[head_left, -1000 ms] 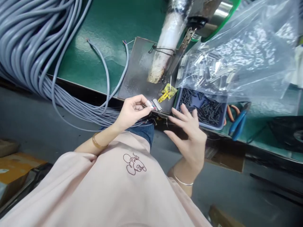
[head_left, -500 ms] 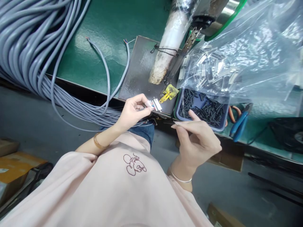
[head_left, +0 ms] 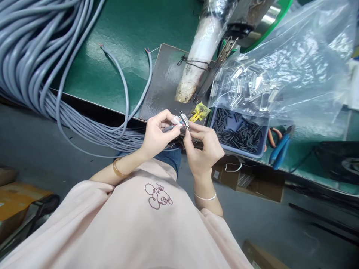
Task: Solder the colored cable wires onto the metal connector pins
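My left hand [head_left: 159,132] pinches a grey cable with thin coloured wires just behind a small metal connector [head_left: 184,120]. From the other side, the thumb and index finger of my right hand [head_left: 203,147] close on the connector's lower end. Both hands are at the bench's front edge, beside a dark board [head_left: 157,89]. A yellow clip-like piece [head_left: 199,113] lies on the board just beyond the connector. The white wrapped tube [head_left: 193,63] slants down over the board, next to a metal arm [head_left: 215,69].
Coiled grey cable [head_left: 30,48] fills the left, with two cable ends on the green bench [head_left: 112,22]. To the right are a blue tray [head_left: 265,140] of black sleeves, a plastic bag [head_left: 303,63] of connectors and blue-handled pliers [head_left: 280,149]. An open carton [head_left: 258,185] is below.
My right hand has moved left and inward from near the tray, and its fingertips have taken hold of the connector. The connector has tilted slightly. My left hand has kept its pinch.
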`<act>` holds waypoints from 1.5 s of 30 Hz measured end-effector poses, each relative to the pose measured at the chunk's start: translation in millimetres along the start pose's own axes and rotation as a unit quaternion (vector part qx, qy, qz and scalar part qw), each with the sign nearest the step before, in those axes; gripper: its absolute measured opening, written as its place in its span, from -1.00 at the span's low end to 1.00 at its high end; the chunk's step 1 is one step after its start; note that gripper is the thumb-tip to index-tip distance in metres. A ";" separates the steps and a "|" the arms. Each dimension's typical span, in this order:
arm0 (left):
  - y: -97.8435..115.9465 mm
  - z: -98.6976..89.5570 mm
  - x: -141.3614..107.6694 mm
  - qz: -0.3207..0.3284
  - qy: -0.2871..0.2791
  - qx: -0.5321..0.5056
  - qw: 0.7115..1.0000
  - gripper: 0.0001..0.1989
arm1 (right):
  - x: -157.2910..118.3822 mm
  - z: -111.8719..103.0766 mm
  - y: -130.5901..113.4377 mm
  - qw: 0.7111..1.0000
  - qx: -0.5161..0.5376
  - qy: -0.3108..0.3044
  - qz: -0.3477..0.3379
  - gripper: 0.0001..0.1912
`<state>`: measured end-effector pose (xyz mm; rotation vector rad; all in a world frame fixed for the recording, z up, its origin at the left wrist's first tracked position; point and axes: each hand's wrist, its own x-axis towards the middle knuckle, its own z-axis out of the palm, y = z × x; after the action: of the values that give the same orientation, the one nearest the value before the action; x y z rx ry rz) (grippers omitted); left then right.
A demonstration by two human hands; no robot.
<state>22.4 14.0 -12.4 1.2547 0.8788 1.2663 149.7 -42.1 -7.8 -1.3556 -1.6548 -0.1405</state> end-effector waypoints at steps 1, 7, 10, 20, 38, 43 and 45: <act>0.0 1.1 0.5 0.017 0.006 0.012 1.000 -0.88 | 1.6 0.7 0.0 1.000 0.003 0.001 0.004 -0.79; 1.9 5.5 5.7 0.056 0.022 0.062 0.996 -0.90 | 10.7 2.5 3.5 1.000 0.008 0.012 0.007 -0.80; 2.2 6.7 7.9 0.059 0.024 0.068 0.996 -0.90 | 12.3 4.0 5.9 1.000 0.008 0.016 0.004 -0.80; 6.1 7.0 13.2 0.056 0.023 0.094 0.994 -0.90 | 17.9 6.3 7.6 1.000 0.015 0.023 0.001 -0.80; 13.2 5.1 15.0 0.051 -0.006 0.114 0.992 -0.91 | 22.1 5.1 7.1 1.000 -0.007 0.018 0.003 -0.82; 13.0 5.1 16.3 0.049 -0.007 0.097 0.994 -0.91 | 22.8 4.4 4.3 1.000 -0.011 0.021 0.009 -0.82; 11.6 4.8 16.2 0.035 -0.007 0.097 0.995 -0.91 | 22.1 3.8 3.8 1.000 -0.011 0.021 0.003 -0.80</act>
<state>27.3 27.4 2.4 1.4573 0.9738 1.2495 152.2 -23.0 4.2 -1.3659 -1.6173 -0.1841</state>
